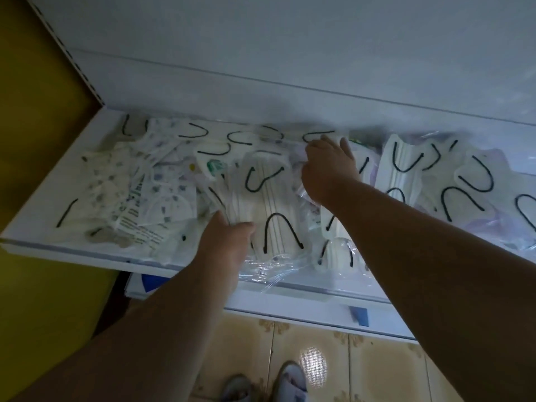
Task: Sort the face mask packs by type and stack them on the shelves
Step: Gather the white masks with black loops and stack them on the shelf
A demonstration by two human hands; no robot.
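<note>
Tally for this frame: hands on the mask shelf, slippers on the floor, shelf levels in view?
Hands: 2, left hand and right hand
Slippers: 2, left slipper and right slipper
Shelf levels: 2, upper shelf and lower shelf
Total: 6

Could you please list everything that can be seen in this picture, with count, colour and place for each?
shelf: one, white, across the middle of the view.
plain mask packs: several, count unclear, white with black ear loops, in clear wrap, from shelf centre to right end.
printed mask packs: several, white with small dark patterns, on the shelf's left part.
lower shelf: one, white, with blue tags, beneath the upper one.
wall: yellow, on the left.
floor tiles: beige, glossy, at the bottom.
slippers: two, grey, bottom centre.
left hand: on the centre pack's near left edge.
right hand: on packs farther back, hold unclear.
</note>
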